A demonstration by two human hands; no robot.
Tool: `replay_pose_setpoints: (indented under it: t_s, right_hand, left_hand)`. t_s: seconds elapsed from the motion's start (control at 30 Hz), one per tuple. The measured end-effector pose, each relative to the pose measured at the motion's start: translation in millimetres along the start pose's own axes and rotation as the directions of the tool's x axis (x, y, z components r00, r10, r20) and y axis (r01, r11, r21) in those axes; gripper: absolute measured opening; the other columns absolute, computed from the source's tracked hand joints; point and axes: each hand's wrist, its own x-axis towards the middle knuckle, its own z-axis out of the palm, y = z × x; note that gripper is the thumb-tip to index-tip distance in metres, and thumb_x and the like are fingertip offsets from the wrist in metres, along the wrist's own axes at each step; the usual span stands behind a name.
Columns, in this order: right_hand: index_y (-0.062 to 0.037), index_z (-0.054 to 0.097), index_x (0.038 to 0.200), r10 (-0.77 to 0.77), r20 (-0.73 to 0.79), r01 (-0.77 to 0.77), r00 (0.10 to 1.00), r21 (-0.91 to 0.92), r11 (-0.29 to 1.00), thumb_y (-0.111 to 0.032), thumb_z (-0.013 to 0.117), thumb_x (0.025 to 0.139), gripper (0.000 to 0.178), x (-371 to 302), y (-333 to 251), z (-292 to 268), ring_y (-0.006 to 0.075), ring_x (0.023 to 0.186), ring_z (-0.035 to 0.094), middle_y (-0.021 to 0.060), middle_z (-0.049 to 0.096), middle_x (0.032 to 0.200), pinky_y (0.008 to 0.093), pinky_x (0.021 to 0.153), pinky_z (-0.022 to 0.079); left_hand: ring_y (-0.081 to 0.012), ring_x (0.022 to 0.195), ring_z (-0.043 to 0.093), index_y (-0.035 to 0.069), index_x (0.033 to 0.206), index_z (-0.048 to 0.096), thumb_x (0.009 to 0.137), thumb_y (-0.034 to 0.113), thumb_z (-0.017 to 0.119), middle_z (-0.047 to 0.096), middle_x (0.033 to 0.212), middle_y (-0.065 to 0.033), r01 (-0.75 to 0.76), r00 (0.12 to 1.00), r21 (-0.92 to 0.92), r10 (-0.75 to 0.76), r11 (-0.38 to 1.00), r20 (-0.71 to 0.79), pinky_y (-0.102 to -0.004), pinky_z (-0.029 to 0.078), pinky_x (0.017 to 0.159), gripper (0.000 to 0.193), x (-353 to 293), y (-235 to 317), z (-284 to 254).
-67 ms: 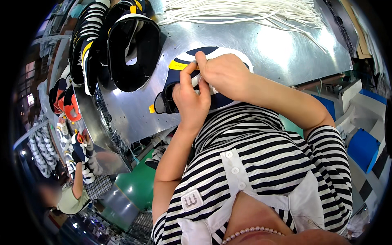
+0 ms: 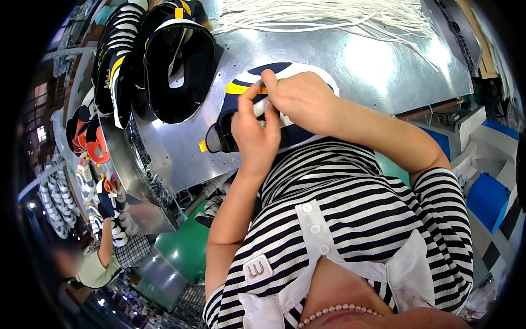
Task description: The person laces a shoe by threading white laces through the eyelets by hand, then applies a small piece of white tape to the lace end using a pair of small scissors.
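A navy, white and yellow shoe upper [image 2: 235,101] lies on its side on the metal table close to my body. Over its middle, my left hand [image 2: 255,131] is closed, thumb and forefinger bent around part of the upper. My right hand [image 2: 304,101] meets it from the right, fingers curled under and pressed together near the yellow stripe. What its fingertips hold is hidden; a small greyish bit shows between the two hands. Beneath my left forefinger a white strip is visible. A yellow pull tab [image 2: 203,146] sticks out at the upper's dark collar.
Stacked dark shoe uppers [image 2: 178,71] stand at the table's left. A bundle of white laces [image 2: 329,16] spreads along the far side of the metal table [image 2: 181,159]. Blue bins [image 2: 486,200] are at the right. Another person [image 2: 98,266] works among shoes at lower left.
My left hand has shifted slightly left, and more of the white strip shows between its thumb and forefinger. The right hand stays nearly where it was.
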Motion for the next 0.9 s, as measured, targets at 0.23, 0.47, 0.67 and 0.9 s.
replay_pose_setpoints:
  t_s: [0.23, 0.47, 0.67, 0.9]
  right_hand:
    - [-0.0049, 0.061, 0.107, 0.323, -0.130, -0.240, 0.937, 0.430, 0.870, -0.017, 0.063, 0.090, 0.021, -20, 13, -32, 0.0297, 0.069, 0.066, 0.0126, 0.069, 0.082, 0.0350, 0.061, 0.051]
    - [-0.0080, 0.066, 0.105, 0.339, -0.392, -0.216, 0.855, 0.325, 0.921, -0.011, 0.068, 0.085, 0.021, -19, 11, 19, 0.0238, 0.063, 0.066, 0.0102, 0.068, 0.081, 0.0326, 0.057, 0.050]
    - [-0.0111, 0.067, 0.106, 0.341, -0.331, -0.138, 0.880, 0.509, 0.850, -0.007, 0.068, 0.082, 0.025, -17, 15, 15, 0.0216, 0.057, 0.063, 0.0065, 0.065, 0.076, 0.0326, 0.052, 0.048]
    - [-0.0153, 0.067, 0.100, -0.062, -0.377, 0.161, 0.924, 0.237, 0.958, -0.010, 0.073, 0.074, 0.027, -2, 13, 17, 0.0220, 0.065, 0.063, 0.0008, 0.062, 0.076, 0.0338, 0.054, 0.048]
  left_hand:
    - [-0.0156, 0.098, 0.062, -0.002, 0.123, 0.048, 0.084, -0.003, 0.067, 0.062, 0.110, -0.0123, 0.391, 0.918, -0.412, -0.379, 0.823, 0.115, -0.0270, 0.051, 0.085, 0.043, 16, 0, -24]
    - [-0.0164, 0.104, 0.059, -0.001, 0.126, 0.045, 0.082, -0.004, 0.069, 0.058, 0.114, -0.0127, 0.369, 0.927, -0.401, -0.302, 0.839, 0.222, -0.0297, 0.049, 0.087, 0.051, 21, -2, -27]
    - [-0.0139, 0.094, 0.061, 0.000, 0.130, 0.041, 0.084, -0.008, 0.064, 0.059, 0.107, -0.0100, 0.573, 0.818, -0.533, -0.398, 0.623, 0.414, -0.0293, 0.051, 0.086, 0.052, 31, 6, -44]
    - [-0.0130, 0.094, 0.060, 0.001, 0.127, 0.046, 0.083, -0.008, 0.062, 0.062, 0.101, -0.0076, 0.537, 0.840, -0.461, -0.394, 0.707, 0.375, -0.0278, 0.049, 0.085, 0.048, 38, -1, -42]
